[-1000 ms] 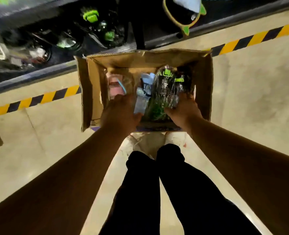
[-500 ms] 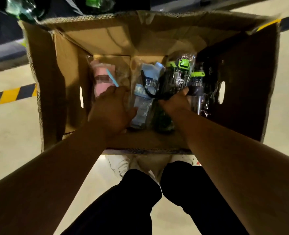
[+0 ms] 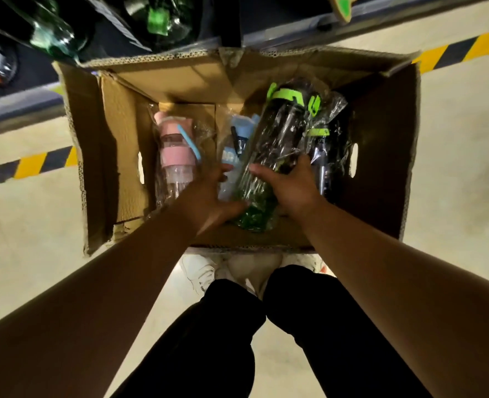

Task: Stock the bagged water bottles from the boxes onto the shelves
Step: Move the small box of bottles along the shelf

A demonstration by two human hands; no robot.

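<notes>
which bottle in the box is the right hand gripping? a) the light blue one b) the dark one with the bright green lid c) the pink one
b: the right hand curls its fingers round the bagged dark bottle with the green lid, tilted across the others.

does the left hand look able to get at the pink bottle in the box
Probably yes: the pink bottle lies uncovered in the box, just left of the left hand, whose fingers are open.

forearms [image 3: 381,271]: bare, no sleeves — no watch or rings seen | trousers [image 3: 266,340]: black, plain | shoes [image 3: 201,272]: white, laced — partly hidden
</notes>
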